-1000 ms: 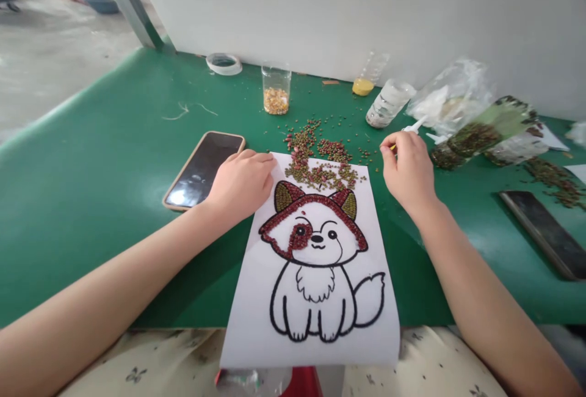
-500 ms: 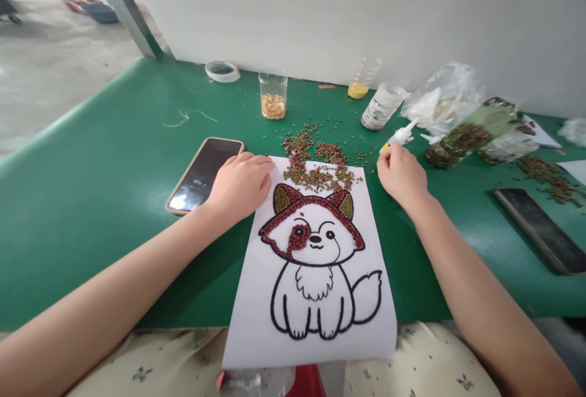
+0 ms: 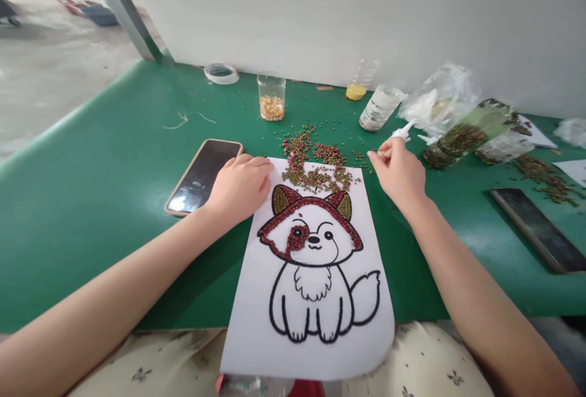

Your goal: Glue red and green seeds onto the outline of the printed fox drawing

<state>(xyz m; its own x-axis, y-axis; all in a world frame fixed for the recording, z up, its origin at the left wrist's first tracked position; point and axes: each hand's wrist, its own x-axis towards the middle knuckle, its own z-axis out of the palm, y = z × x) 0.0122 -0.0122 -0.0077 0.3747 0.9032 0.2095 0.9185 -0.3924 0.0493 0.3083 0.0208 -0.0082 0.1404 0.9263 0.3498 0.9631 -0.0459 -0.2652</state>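
My left hand (image 3: 242, 183) lies flat over the upper left edge of a white paper sheet (image 3: 247, 317), open, beside a phone (image 3: 201, 177). The sheet carries a black-outlined cartoon animal (image 3: 315, 250). Red beans cover its head border and the patch round one eye, with green beans inside the ears. To the right of the sheet, my right hand (image 3: 400, 171) is closed round a small white glue bottle (image 3: 403, 131), whose nozzle points up and right. The fingers hide most of the bottle. Loose red and green beans (image 3: 311, 171) lie along the sheet's top edge and beyond it.
A clear cup of corn kernels (image 3: 271, 104), a roll of tape (image 3: 221, 73) and cut plastic bottles (image 3: 379, 107) stand toward the wall. A green bottle of beans (image 3: 467, 134) lies at right, near scattered beans (image 3: 549, 180) and a second dark phone (image 3: 540, 226).
My right hand has shifted slightly up and its fingers now cover the glue bottle's yellow label. My left hand stays on the sheet. The sheet's bottom right corner curls more.
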